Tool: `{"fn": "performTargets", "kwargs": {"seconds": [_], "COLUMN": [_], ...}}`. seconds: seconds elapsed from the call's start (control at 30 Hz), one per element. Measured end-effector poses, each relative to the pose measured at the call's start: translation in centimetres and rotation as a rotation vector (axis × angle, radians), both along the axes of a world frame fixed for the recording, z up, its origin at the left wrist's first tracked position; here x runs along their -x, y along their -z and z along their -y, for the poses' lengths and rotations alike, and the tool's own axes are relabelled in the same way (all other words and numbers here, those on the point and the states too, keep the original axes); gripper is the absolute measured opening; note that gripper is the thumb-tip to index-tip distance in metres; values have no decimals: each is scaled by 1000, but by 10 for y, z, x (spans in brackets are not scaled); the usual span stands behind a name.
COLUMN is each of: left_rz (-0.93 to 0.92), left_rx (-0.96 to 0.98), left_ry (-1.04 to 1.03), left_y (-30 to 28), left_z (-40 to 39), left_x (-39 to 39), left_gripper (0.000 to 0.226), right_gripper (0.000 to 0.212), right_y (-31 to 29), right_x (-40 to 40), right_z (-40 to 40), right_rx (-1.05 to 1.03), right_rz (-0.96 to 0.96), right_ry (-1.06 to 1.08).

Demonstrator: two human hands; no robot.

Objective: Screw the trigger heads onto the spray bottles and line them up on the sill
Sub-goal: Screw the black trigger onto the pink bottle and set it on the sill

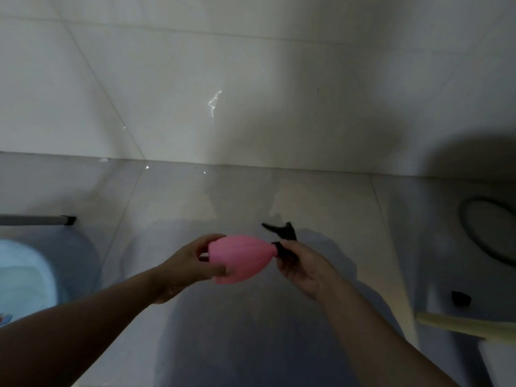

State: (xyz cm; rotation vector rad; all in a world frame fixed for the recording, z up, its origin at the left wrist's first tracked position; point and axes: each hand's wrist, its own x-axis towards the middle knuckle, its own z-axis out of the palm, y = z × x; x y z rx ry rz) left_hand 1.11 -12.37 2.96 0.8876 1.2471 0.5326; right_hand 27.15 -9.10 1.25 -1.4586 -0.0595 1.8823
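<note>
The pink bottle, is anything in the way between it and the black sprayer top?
Nothing visible. The left hand holds the pink bottle on its side, and the right hand holds the black trigger head right at the bottle's neck. The two parts already meet there. The sill is not clearly in view.

1. Spray bottle point(239, 258), frame centre, lying sideways between left hand point(192, 261) and right hand point(303, 268).
2. Trigger head point(282, 237) at bottle's right end.
3. Basin point(25, 275), left edge.
4. Hose point(480, 233), right edge.
</note>
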Motion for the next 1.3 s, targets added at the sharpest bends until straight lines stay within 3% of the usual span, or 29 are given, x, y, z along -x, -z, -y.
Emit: {"fn": "performTargets", "kwargs": {"seconds": [0.1,0.23,0.43,0.6,0.77,0.87,0.97,1.07,1.13,1.23,1.3], "left_rz": [110,305,55,65,128,251,380,417,407,357,321], "left_rx": [73,129,97,112,25,-71,-246,-351,-334,-201,-220], "left_ry": [-124,-297,-167,-123,-120,-182,-136,-163,-185,-166,-130], "left_y": [-16,-56,-145,-178,-187,-192,-192,-191,-197,-203,-202], "left_z": [-16,-57,-112,-118,-116,-113,-112,-114,-116,-116,-114], "left_x": [-2,-9,-12,-28,-31,-33,-34,-36,-37,-34,-36], "left_gripper": [69,75,89,104,99,79,59,77,67,77,72], "right_gripper": [20,25,36,34,30,22,29,30,25,14,12], "right_y": [-27,-86,-183,-225,-246,-252,-250,-246,-245,-245,-245], "right_x": [-5,-14,-34,-33,-34,-35,-35,-29,-26,-26,-26], "right_z": [-19,-56,-91,-95,-94,-93,-95,-94,-94,-93,-92], "right_rx": [-288,-637,-1000,-1178,-1238,-1125,-947,-870,-911,-1000,-1001], "right_rz": [-17,42,334,411,477,490,512,465,443,430,457], "right_ry": [8,-137,-517,-406,-387,-291,-176,-133,-83,-129,-147]}}
